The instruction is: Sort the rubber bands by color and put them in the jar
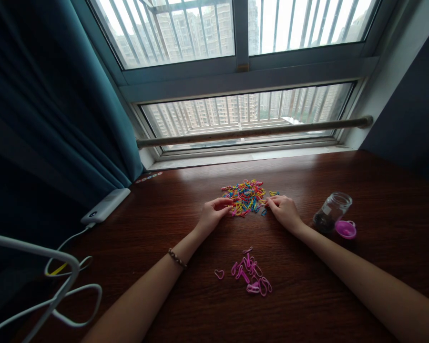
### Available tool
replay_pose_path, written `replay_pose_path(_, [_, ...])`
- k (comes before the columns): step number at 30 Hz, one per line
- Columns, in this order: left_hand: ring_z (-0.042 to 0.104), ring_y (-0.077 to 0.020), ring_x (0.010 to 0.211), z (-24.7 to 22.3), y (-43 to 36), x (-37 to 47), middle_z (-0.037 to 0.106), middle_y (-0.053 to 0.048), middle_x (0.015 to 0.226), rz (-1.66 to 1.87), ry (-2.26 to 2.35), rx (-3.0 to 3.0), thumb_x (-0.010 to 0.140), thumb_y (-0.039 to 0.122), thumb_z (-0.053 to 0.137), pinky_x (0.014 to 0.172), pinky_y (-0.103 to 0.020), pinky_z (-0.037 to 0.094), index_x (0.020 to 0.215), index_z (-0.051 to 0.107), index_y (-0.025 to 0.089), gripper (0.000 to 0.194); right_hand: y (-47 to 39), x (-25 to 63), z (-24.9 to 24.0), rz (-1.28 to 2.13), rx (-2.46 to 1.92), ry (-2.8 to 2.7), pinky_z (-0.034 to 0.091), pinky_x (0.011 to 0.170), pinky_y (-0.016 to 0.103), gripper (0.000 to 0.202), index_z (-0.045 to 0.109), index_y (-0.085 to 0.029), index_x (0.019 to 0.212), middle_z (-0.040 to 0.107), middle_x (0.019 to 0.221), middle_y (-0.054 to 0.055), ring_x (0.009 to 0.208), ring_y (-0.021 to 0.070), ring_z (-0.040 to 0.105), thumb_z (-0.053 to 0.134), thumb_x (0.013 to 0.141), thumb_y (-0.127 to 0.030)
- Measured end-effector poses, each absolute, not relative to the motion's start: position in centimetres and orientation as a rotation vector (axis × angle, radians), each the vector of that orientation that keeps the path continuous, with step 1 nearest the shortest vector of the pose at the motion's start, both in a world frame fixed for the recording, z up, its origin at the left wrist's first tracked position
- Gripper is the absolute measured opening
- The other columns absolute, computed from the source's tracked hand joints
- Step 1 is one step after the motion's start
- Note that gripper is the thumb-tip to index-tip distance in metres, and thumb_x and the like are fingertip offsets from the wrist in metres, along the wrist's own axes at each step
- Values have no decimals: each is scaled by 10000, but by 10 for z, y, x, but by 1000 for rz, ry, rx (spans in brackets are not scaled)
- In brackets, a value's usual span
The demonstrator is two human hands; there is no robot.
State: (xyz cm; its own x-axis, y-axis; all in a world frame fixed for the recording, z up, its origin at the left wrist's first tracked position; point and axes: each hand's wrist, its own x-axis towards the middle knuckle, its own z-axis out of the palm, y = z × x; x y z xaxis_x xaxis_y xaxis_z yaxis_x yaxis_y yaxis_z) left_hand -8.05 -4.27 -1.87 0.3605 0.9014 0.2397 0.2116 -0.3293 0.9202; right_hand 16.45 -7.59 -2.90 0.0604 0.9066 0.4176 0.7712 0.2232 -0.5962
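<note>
A heap of small, multicoloured loops that look like rubber bands [246, 196] lies on the brown wooden table. My left hand [217, 210] is at the heap's left edge, with thumb and fingertips drawn together against the bands. At the right edge is my right hand [283, 209], its fingers bent and pinched. Whatever either pinch holds is too small to make out. Nearer me lies a loose group of pink rubber bands [252, 274], and one heart-shaped pink rubber band [219, 274] sits apart on its left.
Right of my right hand, a clear jar [334, 209] with dark contents lies tilted beside a pink lid [346, 229]. A white power strip [105, 206] and white cables [69, 286] are on the left by a blue curtain [67, 95]. A barred window [243, 114] stands behind the table.
</note>
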Motion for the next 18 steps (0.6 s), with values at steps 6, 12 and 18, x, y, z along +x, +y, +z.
replay_pose_path(6, [542,-104,588,-24,-44,-81,617,-18,743,1052,1201,1984,690,332,626,549,-218,448,772,584,150,205,-77,164,-26,181,-1610,-1770,391,728,259,347,700,-214,665,696,800,24,785,177,604,408,835,-295])
replay_pose_path(12, [527,-155,772,-20,-47,-81,589,-26,801,899,1214,2375,676,281,642,676,-260,427,721,602,178,120,-76,166,-27,195,-1650,-1783,393,657,250,268,699,-214,678,693,740,28,716,171,600,477,791,-311])
replay_pose_path(18, [503,-176,804,-19,-47,-81,595,-23,802,793,1171,2491,709,245,607,732,-300,403,710,620,197,50,-71,171,-36,281,-1665,-1696,413,640,263,170,688,-233,796,683,720,9,666,165,600,541,722,-273])
